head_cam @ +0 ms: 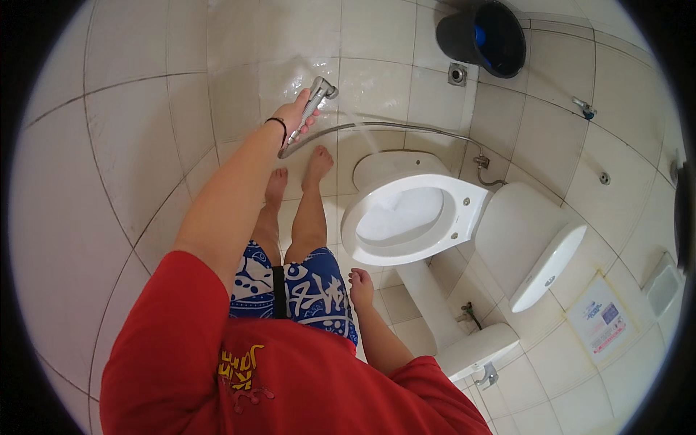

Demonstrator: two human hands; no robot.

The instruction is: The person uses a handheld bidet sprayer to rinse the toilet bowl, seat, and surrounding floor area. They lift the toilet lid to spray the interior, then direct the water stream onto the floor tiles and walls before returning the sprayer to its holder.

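My left hand (298, 117) is closed around the handle of a grey bidet sprayer (315, 98), thumb on top. A thin water jet (363, 130) runs from its head to the base of a white ceramic toilet (418, 217). The bowl has no seat or lid on it, and white foam (399, 209) lies inside. From the sprayer a metal hose (380, 125) curves to a wall valve (482, 161). Beside the toilet's near side, my right hand (361, 288) hangs low with fingers loosely bent and nothing visible in it.
The tiled floor (370, 81) is wet ahead of my bare feet (318, 166). A black bucket (462, 35) containing something blue stands near a floor drain (457, 74). A wall tap (584, 107) juts out. At right are the toilet tank (522, 234) and a pedestal washbasin (473, 350).
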